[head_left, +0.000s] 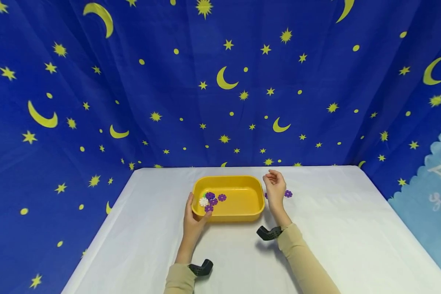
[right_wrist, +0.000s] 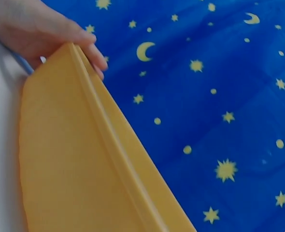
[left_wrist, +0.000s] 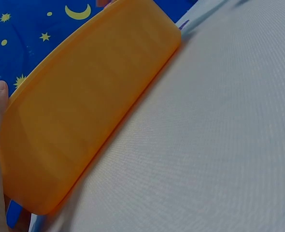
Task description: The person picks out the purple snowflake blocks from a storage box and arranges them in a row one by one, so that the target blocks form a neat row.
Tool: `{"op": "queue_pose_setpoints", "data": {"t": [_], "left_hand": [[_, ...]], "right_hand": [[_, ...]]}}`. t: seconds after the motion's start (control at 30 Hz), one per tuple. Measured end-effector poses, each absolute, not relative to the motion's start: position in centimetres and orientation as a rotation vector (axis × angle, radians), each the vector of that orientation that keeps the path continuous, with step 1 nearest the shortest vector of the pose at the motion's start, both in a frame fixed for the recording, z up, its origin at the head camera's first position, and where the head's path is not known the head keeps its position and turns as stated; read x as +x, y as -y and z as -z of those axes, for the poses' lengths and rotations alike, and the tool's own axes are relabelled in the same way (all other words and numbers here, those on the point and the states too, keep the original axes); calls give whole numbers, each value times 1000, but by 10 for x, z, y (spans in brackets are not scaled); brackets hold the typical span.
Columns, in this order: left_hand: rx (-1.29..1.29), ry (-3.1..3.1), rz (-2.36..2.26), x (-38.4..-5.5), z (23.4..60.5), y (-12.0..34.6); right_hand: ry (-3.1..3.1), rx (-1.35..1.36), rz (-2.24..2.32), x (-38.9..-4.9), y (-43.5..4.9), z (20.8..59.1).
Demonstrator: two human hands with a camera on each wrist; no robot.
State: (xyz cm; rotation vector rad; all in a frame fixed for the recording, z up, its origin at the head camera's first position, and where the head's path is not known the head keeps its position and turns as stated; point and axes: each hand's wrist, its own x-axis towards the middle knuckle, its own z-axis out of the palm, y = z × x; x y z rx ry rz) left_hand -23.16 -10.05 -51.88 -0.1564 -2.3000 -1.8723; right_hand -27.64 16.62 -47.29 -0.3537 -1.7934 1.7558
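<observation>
My left hand (head_left: 192, 224) grips the near left corner of a yellow plastic bin (head_left: 239, 219), its thumb at the near rim and its fingers along the left end. Inside, at the left, lie several purple snowflake discs (head_left: 222, 197), a white snowflake disc (head_left: 203, 202) and a bit of something green, mostly covered. Just beyond the bin's right end is my right hand (head_left: 275, 192), its fingers loosely bent and no object visible in them. Next to it a purple snowflake disc (head_left: 288, 193) lies on the table; another, partly hidden, shows between this hand and the bin.
A white cloth covers the table (head_left: 139, 245). Behind and at the sides hangs a blue curtain (head_left: 191, 98) with yellow moons and stars. A light blue panel (head_left: 430, 204) with white letters hangs at the right. Each wrist wears a black camera mount (head_left: 202, 268).
</observation>
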Motion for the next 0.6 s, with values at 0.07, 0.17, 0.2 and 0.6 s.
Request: {"op": "queue_pose_setpoints", "data": {"t": [0.07,0.17,0.2,0.6], "left_hand": [[-164,2309,1866,-227,512,100],[-167,2305,1865,-226,509,99],[-171,2303,1858,-225,508,99],[-173,2280,1855,-233,522,101]], "right_hand": [[1798,-311,-1772,-272,-160,465],[1817,-245,-1781,-265,-149,452],[1826,-224,-1781,-263,-145,448],[1915,-120,-1825,-267,-109,442]]}}
